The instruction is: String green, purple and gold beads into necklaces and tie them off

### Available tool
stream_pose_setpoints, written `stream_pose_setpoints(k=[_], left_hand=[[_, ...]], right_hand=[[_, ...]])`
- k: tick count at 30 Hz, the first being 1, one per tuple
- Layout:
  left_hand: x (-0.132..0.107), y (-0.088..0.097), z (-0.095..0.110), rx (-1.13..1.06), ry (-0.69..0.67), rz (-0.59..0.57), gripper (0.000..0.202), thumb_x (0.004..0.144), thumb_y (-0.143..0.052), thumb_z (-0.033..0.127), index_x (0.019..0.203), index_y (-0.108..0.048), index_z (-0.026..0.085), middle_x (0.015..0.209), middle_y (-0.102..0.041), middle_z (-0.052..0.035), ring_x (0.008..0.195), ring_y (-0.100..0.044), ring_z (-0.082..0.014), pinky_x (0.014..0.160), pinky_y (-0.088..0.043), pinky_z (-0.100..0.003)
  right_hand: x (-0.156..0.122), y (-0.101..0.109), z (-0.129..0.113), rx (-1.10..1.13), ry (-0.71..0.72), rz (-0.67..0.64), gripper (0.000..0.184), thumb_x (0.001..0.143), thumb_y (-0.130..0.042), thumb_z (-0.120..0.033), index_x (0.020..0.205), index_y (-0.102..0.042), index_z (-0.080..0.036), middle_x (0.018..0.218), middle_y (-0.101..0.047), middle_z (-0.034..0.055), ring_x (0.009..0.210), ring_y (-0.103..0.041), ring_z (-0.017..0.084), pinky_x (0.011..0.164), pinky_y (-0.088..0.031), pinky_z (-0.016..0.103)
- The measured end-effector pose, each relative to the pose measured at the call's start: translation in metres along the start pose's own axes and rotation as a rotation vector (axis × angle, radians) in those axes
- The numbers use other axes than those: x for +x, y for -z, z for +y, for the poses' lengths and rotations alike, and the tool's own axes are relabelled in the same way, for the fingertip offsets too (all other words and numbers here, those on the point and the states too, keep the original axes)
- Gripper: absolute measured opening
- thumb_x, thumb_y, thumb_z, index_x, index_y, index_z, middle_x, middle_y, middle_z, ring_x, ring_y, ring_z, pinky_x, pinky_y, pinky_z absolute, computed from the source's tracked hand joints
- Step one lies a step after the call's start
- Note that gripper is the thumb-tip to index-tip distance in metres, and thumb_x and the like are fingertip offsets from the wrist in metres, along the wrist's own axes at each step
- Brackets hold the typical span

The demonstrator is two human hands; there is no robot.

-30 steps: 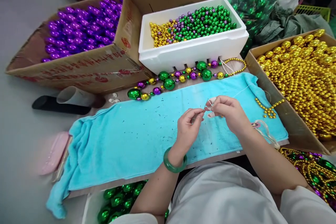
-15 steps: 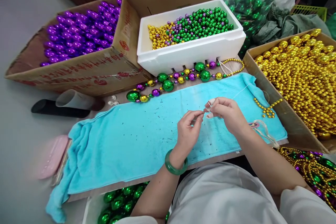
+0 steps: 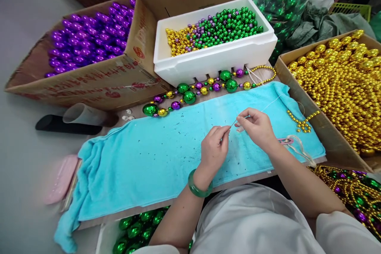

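Above the blue towel (image 3: pixel 143 154), my left hand (image 3: pixel 213 147) is closed in a pinch on one end of a thin, pale thread (image 3: pixel 233 122); whether a needle is part of it I cannot tell. A short gap away, my right hand (image 3: pixel 256 127) pinches the thread's other part, with white wrapping on a fingertip. From there a white length runs right to a short gold bead strand (image 3: pixel 303 120) at the towel's edge. Beside my right forearm lies a pink tool with a finger loop and pale cord (image 3: pixel 287 141). A green bangle (image 3: pixel 200 183) circles my left wrist.
Behind the towel lies a multicoloured bead garland (image 3: pixel 189 97), before a white foam box (image 3: pixel 214 55) of small beads. A carton of purple beads (image 3: pixel 143 43) stands left, a carton of gold beads (image 3: pixel 324 139) right. A clear cup (image 3: pixel 77 114) lies at left.
My right hand has shifted slightly up and its fingers have closed together. The thin strand between my hands now shows stretched straight. My left hand is nearly still.
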State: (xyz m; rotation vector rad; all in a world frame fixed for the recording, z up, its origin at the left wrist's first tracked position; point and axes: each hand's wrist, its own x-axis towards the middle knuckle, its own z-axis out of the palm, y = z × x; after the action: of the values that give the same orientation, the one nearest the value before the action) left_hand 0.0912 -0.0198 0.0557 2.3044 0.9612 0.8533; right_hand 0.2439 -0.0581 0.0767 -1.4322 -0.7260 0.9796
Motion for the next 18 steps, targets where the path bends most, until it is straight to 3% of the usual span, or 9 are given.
stream_pose_setpoints(k=[6,11,14,18], left_hand=[[-0.001,-0.003,0.002,0.216,-0.052,-0.073,0.022,0.094,-0.046,0.017,0.103,-0.066,0.018,0.088,-0.066,-0.0042,0.082,-0.061,-0.014,0.072,-0.046,-0.025],[0.002,0.003,-0.004,0.391,-0.037,-0.168,0.024,0.094,-0.044,0.019,0.104,-0.067,0.02,0.088,-0.066,-0.0037,0.082,-0.062,-0.0157,0.071,-0.046,-0.026],[0.008,0.019,-0.019,0.453,0.019,-0.152,0.024,0.094,-0.045,0.021,0.103,-0.067,0.02,0.09,-0.067,-0.0042,0.084,-0.063,-0.0167,0.073,-0.046,-0.026],[0.017,0.042,-0.043,0.524,0.09,-0.097,0.024,0.092,-0.046,0.024,0.102,-0.067,0.019,0.094,-0.069,-0.0053,0.088,-0.064,-0.0191,0.076,-0.047,-0.029]], right_hand=[[0.006,0.001,0.011,0.025,0.0,0.0,0.016,0.073,-0.061,-0.034,0.072,-0.058,-0.019,0.065,-0.06,-0.0014,0.063,-0.064,0.015,0.051,-0.051,0.025],[0.018,0.015,-0.003,-0.108,0.213,0.096,0.016,0.077,-0.061,-0.034,0.073,-0.061,-0.019,0.076,-0.065,0.0013,0.073,-0.06,0.014,0.054,-0.047,0.022],[0.027,0.052,-0.028,0.075,0.263,0.185,0.017,0.081,-0.06,-0.036,0.076,-0.057,-0.021,0.078,-0.066,0.0009,0.06,-0.057,0.01,0.047,-0.043,0.021],[0.027,0.139,-0.059,0.161,0.482,0.488,0.013,0.077,-0.067,-0.036,0.073,-0.057,-0.029,0.071,-0.063,-0.0006,0.058,-0.059,0.012,0.048,-0.046,0.026]])
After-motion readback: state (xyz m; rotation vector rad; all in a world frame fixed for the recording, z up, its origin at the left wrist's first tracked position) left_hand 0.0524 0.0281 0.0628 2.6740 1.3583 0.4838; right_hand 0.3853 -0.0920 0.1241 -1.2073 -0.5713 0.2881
